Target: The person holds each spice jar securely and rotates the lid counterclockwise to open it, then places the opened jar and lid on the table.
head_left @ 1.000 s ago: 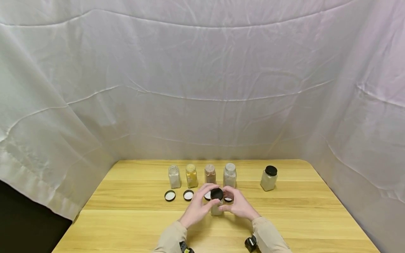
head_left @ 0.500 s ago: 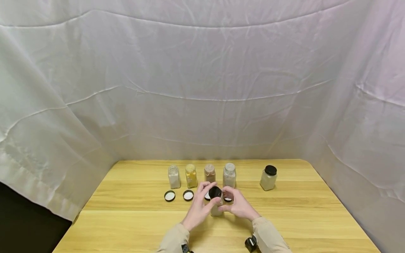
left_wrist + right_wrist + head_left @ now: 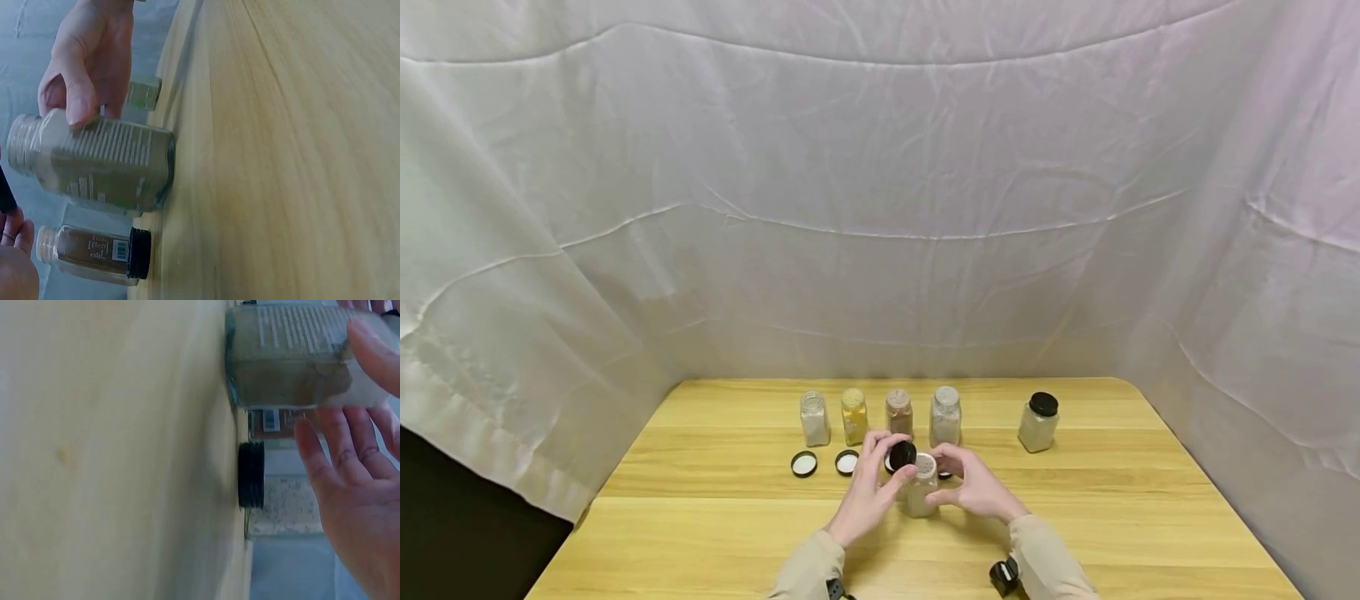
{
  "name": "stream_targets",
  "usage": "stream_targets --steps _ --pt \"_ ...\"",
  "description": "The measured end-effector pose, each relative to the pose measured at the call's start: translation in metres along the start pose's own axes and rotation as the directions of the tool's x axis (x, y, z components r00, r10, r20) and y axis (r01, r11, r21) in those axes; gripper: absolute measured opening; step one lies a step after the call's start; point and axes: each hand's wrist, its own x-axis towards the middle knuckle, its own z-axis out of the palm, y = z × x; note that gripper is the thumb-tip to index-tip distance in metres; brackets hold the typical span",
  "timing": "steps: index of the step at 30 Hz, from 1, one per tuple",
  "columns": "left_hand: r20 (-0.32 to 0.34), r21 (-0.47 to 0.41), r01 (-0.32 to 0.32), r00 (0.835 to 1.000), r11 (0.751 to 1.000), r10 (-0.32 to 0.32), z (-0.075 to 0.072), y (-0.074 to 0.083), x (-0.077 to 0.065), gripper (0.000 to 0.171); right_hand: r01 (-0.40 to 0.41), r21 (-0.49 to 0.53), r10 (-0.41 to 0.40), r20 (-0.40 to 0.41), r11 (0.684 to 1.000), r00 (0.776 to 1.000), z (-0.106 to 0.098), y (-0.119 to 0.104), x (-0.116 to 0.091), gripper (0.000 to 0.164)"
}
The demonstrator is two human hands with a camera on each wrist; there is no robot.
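Between my hands stands a square glass spice jar [image 3: 919, 500] of pale powder, its perforated shaker top bare. My left hand [image 3: 863, 498] pinches a black screw lid [image 3: 902, 455] between thumb and fingers, up beside the jar's mouth on the left. With thumb and fingers, my right hand [image 3: 973, 485] holds the jar from the right. In the left wrist view, the right thumb presses on the glass near the jar's shoulder, and just a sliver of the lid [image 3: 5, 192] shows at the left edge.
Behind stand uncapped jars: a whitish one [image 3: 815, 421], a yellow one [image 3: 853, 418], a brown one [image 3: 898, 412] and a grey-white one [image 3: 945, 417]. Upturned lids [image 3: 803, 464] lie before them, some partly hidden by my hands. A black-capped jar [image 3: 1038, 423] stands at the right.
The black lid has come off the jar and moved left in my left hand, baring the shaker top. The jar and my right hand have shifted slightly right.
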Motion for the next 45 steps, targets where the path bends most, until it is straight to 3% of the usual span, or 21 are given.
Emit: stream_targets --steps 7,13,20,24,33,39,45 --pt "-0.019 -0.053 -0.014 1.000 0.999 0.013 0.000 -0.004 0.000 0.042 0.005 0.013 -0.006 0.041 1.000 0.999 -0.012 0.004 -0.006 0.051" --pt "-0.018 -0.074 0.019 1.000 0.997 -0.021 0.000 -0.007 0.000 0.042 -0.028 0.002 0.028 0.071 1.000 0.997 -0.022 0.004 -0.010 0.052" --pt "-0.005 -0.035 -0.021 1.000 0.999 0.021 0.001 -0.009 -0.002 0.045 -0.053 0.020 0.051 0.106 0.998 0.993 -0.037 0.002 -0.015 0.052" --pt "0.023 -0.018 -0.008 1.000 1.000 0.009 0.002 -0.009 -0.002 0.044 -0.071 0.030 0.067 0.112 0.997 0.991 -0.047 0.003 -0.019 0.053" --pt "0.142 -0.120 0.095 0.987 0.988 -0.077 0.007 -0.007 -0.002 0.050 -0.076 0.002 0.076 0.048 0.997 0.996 -0.071 0.009 -0.030 0.054" --pt "0.201 -0.097 0.087 0.977 0.991 -0.067 0.016 -0.008 -0.002 0.052 -0.113 0.028 0.113 0.018 0.993 0.993 -0.084 0.016 -0.031 0.059" --pt "0.212 -0.055 0.072 0.975 0.996 -0.059 0.026 -0.009 -0.002 0.052 -0.153 -0.050 0.150 -0.068 0.987 0.986 -0.091 0.022 -0.029 0.065"
